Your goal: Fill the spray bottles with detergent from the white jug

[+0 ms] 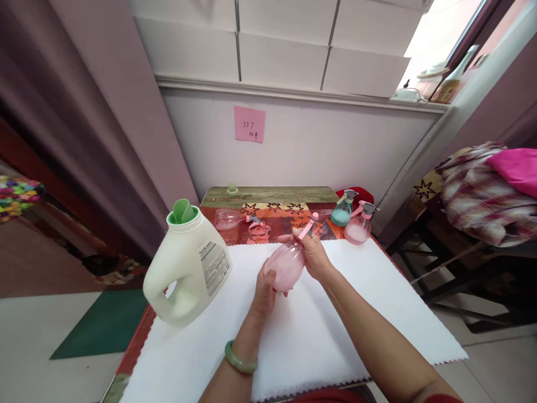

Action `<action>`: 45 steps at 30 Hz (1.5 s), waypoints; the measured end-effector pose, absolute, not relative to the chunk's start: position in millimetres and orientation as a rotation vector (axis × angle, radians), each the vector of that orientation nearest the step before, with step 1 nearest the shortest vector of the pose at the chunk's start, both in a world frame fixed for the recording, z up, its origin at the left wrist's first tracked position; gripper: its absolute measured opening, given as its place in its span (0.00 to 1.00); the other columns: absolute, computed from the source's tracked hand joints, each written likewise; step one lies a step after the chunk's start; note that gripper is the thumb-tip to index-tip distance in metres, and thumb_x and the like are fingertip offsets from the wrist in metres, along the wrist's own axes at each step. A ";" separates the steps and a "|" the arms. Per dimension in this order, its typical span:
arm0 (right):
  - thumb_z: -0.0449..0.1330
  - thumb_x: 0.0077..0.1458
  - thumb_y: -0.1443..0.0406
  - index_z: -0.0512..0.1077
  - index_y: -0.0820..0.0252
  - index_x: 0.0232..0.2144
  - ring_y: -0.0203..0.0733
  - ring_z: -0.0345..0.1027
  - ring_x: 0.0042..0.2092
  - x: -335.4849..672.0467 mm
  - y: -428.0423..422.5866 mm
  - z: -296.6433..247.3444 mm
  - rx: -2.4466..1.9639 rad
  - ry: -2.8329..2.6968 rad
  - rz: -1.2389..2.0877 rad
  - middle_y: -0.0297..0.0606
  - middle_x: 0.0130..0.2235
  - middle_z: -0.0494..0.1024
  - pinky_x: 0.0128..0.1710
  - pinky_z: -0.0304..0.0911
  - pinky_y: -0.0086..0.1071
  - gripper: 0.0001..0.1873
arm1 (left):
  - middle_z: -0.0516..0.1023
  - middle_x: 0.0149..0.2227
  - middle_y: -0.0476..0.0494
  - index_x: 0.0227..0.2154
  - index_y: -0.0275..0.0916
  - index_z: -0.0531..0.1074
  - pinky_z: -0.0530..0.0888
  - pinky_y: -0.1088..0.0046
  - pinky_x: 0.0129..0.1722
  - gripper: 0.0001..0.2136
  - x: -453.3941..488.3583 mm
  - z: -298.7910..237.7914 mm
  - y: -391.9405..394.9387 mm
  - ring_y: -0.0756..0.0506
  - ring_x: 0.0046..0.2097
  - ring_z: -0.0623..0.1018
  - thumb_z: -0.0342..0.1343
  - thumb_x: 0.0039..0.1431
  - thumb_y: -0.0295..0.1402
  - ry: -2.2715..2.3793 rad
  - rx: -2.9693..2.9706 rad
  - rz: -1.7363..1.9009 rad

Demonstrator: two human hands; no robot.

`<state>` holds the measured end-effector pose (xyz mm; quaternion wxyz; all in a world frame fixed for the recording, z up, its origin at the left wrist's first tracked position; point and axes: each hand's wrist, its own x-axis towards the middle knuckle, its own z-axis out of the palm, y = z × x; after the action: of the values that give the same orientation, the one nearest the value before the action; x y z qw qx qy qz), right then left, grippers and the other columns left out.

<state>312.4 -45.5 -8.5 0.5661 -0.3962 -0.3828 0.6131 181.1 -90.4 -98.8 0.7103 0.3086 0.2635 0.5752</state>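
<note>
While left hand [263,291] and right hand [315,256] clasp a sprayer [285,267], jug [184,268] stands near.

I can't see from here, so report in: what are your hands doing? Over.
Left hand cupping pink spray bottle. Right hand gripping its neck. White jug stands left, clear of both.

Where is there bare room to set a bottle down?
The white cloth is bare right of the right hand, and nearer than the jug, left of the left hand. Both hands hold a pink bottle. The far edge is crowded: a lying bottle, a teal sprayer, a pink sprayer.
</note>
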 end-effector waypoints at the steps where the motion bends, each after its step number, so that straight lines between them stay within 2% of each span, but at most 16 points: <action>1: 0.68 0.48 0.48 0.75 0.59 0.22 0.53 0.77 0.40 312.2 -46.8 -7.0 -0.940 -0.900 1.446 0.45 0.32 0.85 0.41 0.67 0.40 0.20 | 0.80 0.31 0.42 0.54 0.33 0.69 0.67 0.75 0.16 0.35 181.2 -98.9 -90.1 0.47 0.23 0.75 0.63 0.50 0.54 0.585 0.686 1.267; 4: 0.69 0.47 0.49 0.79 0.60 0.28 0.52 0.77 0.43 312.6 -51.6 -1.1 -0.853 -0.935 1.484 0.44 0.37 0.85 0.46 0.67 0.41 0.19 | 0.79 0.25 0.38 0.49 0.28 0.72 0.66 0.73 0.14 0.36 179.5 -97.2 -88.6 0.45 0.20 0.74 0.54 0.54 0.61 0.572 0.678 1.191; 8: 0.69 0.47 0.47 0.80 0.57 0.34 0.51 0.77 0.45 312.5 -53.1 3.6 -0.708 -0.897 1.547 0.41 0.41 0.85 0.50 0.68 0.42 0.21 | 0.80 0.26 0.33 0.46 0.28 0.75 0.66 0.72 0.14 0.38 177.4 -94.3 -87.5 0.44 0.20 0.75 0.47 0.56 0.64 0.542 0.656 1.109; 14: 0.73 0.41 0.45 0.74 0.57 0.22 0.47 0.79 0.39 308.1 -45.5 -1.6 -0.783 -0.808 1.450 0.39 0.31 0.83 0.52 0.68 0.42 0.24 | 0.81 0.27 0.32 0.46 0.29 0.75 0.65 0.74 0.14 0.38 178.1 -91.7 -90.9 0.45 0.19 0.75 0.45 0.57 0.64 0.502 0.627 1.060; 19: 0.70 0.45 0.45 0.74 0.56 0.24 0.49 0.78 0.39 309.2 -45.3 -1.8 -0.754 -0.935 1.480 0.40 0.33 0.84 0.48 0.69 0.42 0.22 | 0.81 0.28 0.31 0.52 0.30 0.73 0.55 0.78 0.10 0.41 170.6 -86.3 -90.1 0.48 0.15 0.72 0.39 0.58 0.65 0.450 0.538 0.917; 23: 0.68 0.47 0.46 0.73 0.55 0.25 0.50 0.78 0.41 311.1 -43.8 -7.0 -0.766 -0.987 1.469 0.38 0.34 0.85 0.48 0.67 0.42 0.21 | 0.81 0.27 0.32 0.46 0.31 0.75 0.51 0.80 0.09 0.43 160.5 -87.9 -86.1 0.50 0.13 0.69 0.38 0.54 0.69 0.328 0.430 0.716; 28: 0.69 0.46 0.46 0.69 0.55 0.22 0.53 0.78 0.43 308.1 -40.3 -10.2 -0.739 -0.952 1.487 0.39 0.31 0.84 0.47 0.68 0.43 0.22 | 0.79 0.25 0.32 0.37 0.29 0.78 0.52 0.78 0.09 0.46 156.4 -93.4 -84.8 0.51 0.12 0.67 0.38 0.49 0.73 0.272 0.410 0.579; 29: 0.69 0.46 0.46 0.69 0.54 0.21 0.53 0.78 0.43 306.0 -40.3 -9.4 -0.735 -0.934 1.471 0.39 0.31 0.84 0.46 0.69 0.43 0.22 | 0.79 0.25 0.32 0.38 0.29 0.78 0.55 0.78 0.10 0.46 158.1 -92.8 -85.3 0.50 0.14 0.68 0.38 0.50 0.73 0.274 0.408 0.597; 31: 0.69 0.47 0.47 0.69 0.54 0.21 0.51 0.78 0.41 300.3 -41.2 -7.9 -0.739 -0.886 1.424 0.37 0.31 0.84 0.46 0.69 0.42 0.21 | 0.81 0.29 0.30 0.42 0.30 0.77 0.66 0.74 0.15 0.46 163.6 -89.9 -87.0 0.46 0.20 0.75 0.39 0.51 0.72 0.302 0.391 0.707; 33: 0.68 0.49 0.46 0.70 0.54 0.22 0.49 0.78 0.39 293.8 -43.0 -9.1 -0.774 -0.827 1.367 0.36 0.30 0.83 0.44 0.69 0.40 0.21 | 0.82 0.39 0.29 0.48 0.32 0.74 0.77 0.66 0.27 0.43 170.7 -86.4 -89.2 0.39 0.34 0.81 0.43 0.52 0.70 0.372 0.367 0.937; 35: 0.66 0.51 0.46 0.71 0.55 0.23 0.48 0.77 0.37 287.8 -44.5 -13.6 -0.871 -0.756 1.286 0.38 0.29 0.83 0.40 0.69 0.38 0.21 | 0.78 0.51 0.31 0.54 0.38 0.70 0.79 0.60 0.38 0.40 177.3 -84.4 -91.5 0.35 0.47 0.80 0.53 0.50 0.66 0.469 0.389 1.232; 37: 0.65 0.51 0.45 0.74 0.56 0.25 0.47 0.76 0.35 283.7 -45.1 -19.4 -0.984 -0.667 1.184 0.40 0.30 0.83 0.36 0.68 0.37 0.22 | 0.73 0.58 0.34 0.56 0.44 0.65 0.77 0.60 0.43 0.40 182.4 -84.3 -94.0 0.35 0.53 0.76 0.66 0.43 0.59 0.571 0.507 1.477; 39: 0.66 0.50 0.44 0.75 0.57 0.27 0.46 0.76 0.33 282.1 -45.0 -23.1 -1.029 -0.604 1.107 0.41 0.30 0.83 0.34 0.67 0.36 0.22 | 0.70 0.59 0.35 0.56 0.45 0.63 0.75 0.62 0.48 0.44 185.6 -85.0 -96.3 0.35 0.56 0.74 0.76 0.34 0.47 0.690 0.685 1.624; 41: 0.67 0.48 0.44 0.75 0.56 0.27 0.47 0.76 0.32 282.8 -45.2 -22.4 -1.007 -0.605 1.119 0.40 0.29 0.83 0.33 0.67 0.36 0.23 | 0.70 0.57 0.36 0.55 0.43 0.64 0.72 0.64 0.51 0.45 187.0 -85.3 -98.0 0.36 0.55 0.74 0.78 0.29 0.36 0.795 0.817 1.708; 43: 0.67 0.47 0.42 0.74 0.56 0.27 0.47 0.77 0.33 285.2 -46.3 -18.3 -0.959 -0.655 1.200 0.39 0.28 0.83 0.34 0.68 0.37 0.24 | 0.72 0.53 0.38 0.52 0.43 0.64 0.72 0.64 0.50 0.43 186.4 -85.1 -98.7 0.38 0.53 0.75 0.77 0.29 0.31 0.827 0.848 1.723; 45: 0.67 0.46 0.41 0.73 0.55 0.26 0.49 0.78 0.34 288.9 -48.0 -13.1 -0.913 -0.714 1.269 0.38 0.28 0.83 0.35 0.69 0.38 0.25 | 0.73 0.53 0.39 0.51 0.44 0.64 0.74 0.65 0.44 0.40 184.4 -84.9 -98.4 0.39 0.49 0.76 0.76 0.33 0.30 0.750 0.779 1.630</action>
<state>288.9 -48.0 -13.1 0.6528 -0.4023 -0.3147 0.5594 184.4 -98.4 -84.9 0.5586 0.3303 0.3179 0.6912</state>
